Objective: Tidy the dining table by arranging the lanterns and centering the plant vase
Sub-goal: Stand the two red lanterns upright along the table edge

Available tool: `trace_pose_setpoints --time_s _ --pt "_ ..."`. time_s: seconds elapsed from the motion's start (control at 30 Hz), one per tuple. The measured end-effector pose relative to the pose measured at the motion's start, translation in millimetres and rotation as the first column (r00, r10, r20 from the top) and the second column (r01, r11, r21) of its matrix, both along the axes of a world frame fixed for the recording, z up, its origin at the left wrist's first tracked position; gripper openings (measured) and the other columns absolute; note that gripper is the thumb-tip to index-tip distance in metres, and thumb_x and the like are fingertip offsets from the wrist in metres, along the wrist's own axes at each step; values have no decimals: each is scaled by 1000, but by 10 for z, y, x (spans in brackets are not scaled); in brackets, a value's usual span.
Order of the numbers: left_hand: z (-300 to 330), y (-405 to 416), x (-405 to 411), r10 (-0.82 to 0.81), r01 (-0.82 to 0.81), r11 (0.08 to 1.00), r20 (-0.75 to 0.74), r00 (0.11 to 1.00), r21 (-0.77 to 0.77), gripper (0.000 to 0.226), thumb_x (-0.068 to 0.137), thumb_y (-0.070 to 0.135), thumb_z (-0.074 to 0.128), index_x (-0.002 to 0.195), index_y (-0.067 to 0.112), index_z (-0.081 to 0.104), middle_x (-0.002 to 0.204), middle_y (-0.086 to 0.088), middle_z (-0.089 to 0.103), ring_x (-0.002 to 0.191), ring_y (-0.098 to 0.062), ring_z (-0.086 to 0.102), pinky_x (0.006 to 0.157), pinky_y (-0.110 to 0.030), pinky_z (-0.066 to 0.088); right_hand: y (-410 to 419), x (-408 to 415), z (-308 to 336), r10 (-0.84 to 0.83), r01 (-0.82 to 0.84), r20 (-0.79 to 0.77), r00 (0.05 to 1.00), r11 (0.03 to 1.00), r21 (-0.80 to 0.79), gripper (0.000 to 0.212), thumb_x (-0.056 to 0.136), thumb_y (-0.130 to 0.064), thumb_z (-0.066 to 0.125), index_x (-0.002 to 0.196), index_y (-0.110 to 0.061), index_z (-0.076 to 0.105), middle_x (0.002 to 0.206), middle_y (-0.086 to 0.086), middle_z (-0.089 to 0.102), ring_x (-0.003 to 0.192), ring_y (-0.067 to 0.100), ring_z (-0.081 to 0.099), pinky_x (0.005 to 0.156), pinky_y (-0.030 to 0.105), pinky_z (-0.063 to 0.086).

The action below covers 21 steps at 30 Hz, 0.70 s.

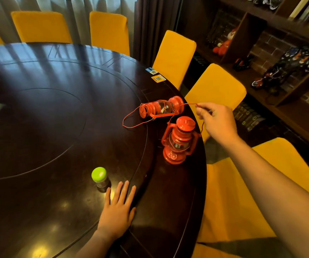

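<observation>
Head cam: round dark table (38,112) with an inset turntable ring, yellow chairs (174,56) around the far and right sides. 2 red lanterns sit near the right edge of the table. Near lantern (179,140) stands roughly upright, slightly tilted, base on the outer rim of the table. Far lantern (159,108) lies on its side, cap end pointing left, base toward the right edge, its wire handle splayed out on the tabletop to the left. The 2 lanterns are just beside each other; can't tell if they touch.

Right hand (217,120) hovers past the table edge, thumb and forefinger pinched on a thin red wire handle (187,104), other fingers loosely curled. Wire appears to run down to the upright lantern, but it crosses the lying one, so can't tell for sure.

Left hand (118,207) lies flat, palm down, fingers spread, on the near part of the table; holds nothing. Small clear jar with green lid (99,176) stands just beyond its fingertips, not touching.

2 small cards (155,74) lie on the far right rim. Shelving (280,62) with ornaments fills the right wall. Plant vase not in view.
</observation>
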<state>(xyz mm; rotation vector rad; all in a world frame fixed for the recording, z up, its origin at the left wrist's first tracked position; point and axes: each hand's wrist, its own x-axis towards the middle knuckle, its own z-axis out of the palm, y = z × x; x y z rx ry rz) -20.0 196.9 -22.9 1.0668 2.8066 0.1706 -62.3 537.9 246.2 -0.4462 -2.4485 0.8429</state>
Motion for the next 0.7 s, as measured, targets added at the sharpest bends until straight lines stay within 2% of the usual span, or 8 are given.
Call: trace_pose_setpoints --time_s 0.1,0.23,0.4,0.5,0.7 --pt "-9 45 -20 2 -2 1000 2 1000 9 73 89 50 43 153 19 23 158 -13 30 148 -33 19 114 -62 15 0 36 -15 -32 30 -18 999 997 -74 14 91 -18 64 100 -19 75 74 -7 70 68 8 68 70 44 58" --pt "-21 93 -56 10 -10 1000 5 1000 13 73 89 49 42 153 19 23 158 -14 30 148 -32 17 115 -61 11 -52 138 -38 -23 20 -27 999 993 -120 13 91 -18 65 93 -29 71 73 -13 69 63 3 66 65 35 58" --pt "-15 138 -76 12 -12 1000 10 1000 9 74 89 49 43 153 19 24 158 -14 29 148 -33 18 115 -61 11 -54 270 -75 -62 57 -26 998 980 -189 12 92 -18 64 97 -23 73 75 -9 70 61 3 66 62 32 57" --pt "-15 148 -77 10 -10 1000 11 1000 5 73 89 50 42 153 19 23 158 -14 30 148 -33 19 114 -62 12 -51 335 -96 -85 77 -32 996 974 -214 12 92 -17 64 99 -22 73 76 -9 70 62 4 66 61 35 58" --pt "23 146 -73 13 -13 1000 6 1000 -7 71 90 50 40 153 19 24 157 -14 30 147 -33 20 114 -61 11 -71 405 -149 -97 85 -48 994 973 -213 14 91 -22 66 101 -21 74 80 -7 72 71 9 70 70 42 60"
